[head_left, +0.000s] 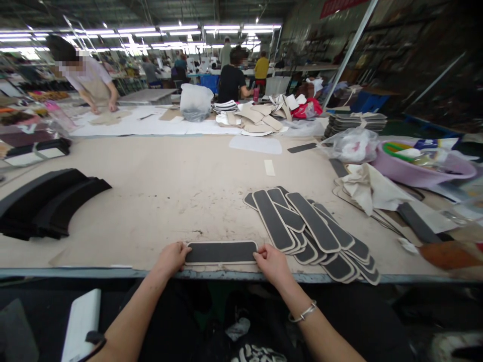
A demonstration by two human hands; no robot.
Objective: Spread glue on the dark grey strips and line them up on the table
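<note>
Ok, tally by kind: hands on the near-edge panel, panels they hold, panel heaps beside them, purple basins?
Hands: 2, left hand and right hand
Held panel: 1
Panel heap: 1, panels inside too overlapped to count
Purple basin: 1
Total: 5

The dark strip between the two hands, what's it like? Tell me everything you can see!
The dark strip is long and dark gray, with rounded corners and a pale border. It looks smooth, like fabric or leather, but I can't tell which. It stretches sideways, roughly level, at the near edge of the table, left of a pile of similar pieces. The left hand pinches one end and the right hand the other.
</note>
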